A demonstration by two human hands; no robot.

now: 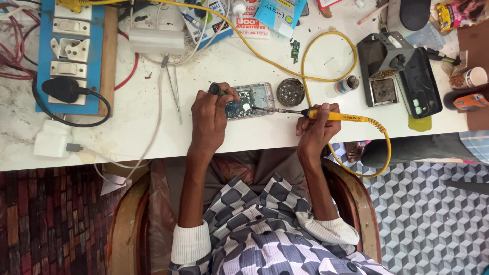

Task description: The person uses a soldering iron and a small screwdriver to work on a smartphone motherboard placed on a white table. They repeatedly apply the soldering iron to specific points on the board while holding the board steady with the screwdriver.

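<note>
An opened phone with its circuit board showing lies on the white worktop. My left hand rests on its left end and grips a small dark-handled tool. My right hand holds a yellow soldering iron whose metal tip points left and reaches the phone's lower right edge. The iron's yellow cord loops off the table edge and back across the top.
A round tin sits just right of the phone, beside a small bottle. A soldering stand and a dark phone lie right. Tweezers, a blue switchboard and a white adapter lie left.
</note>
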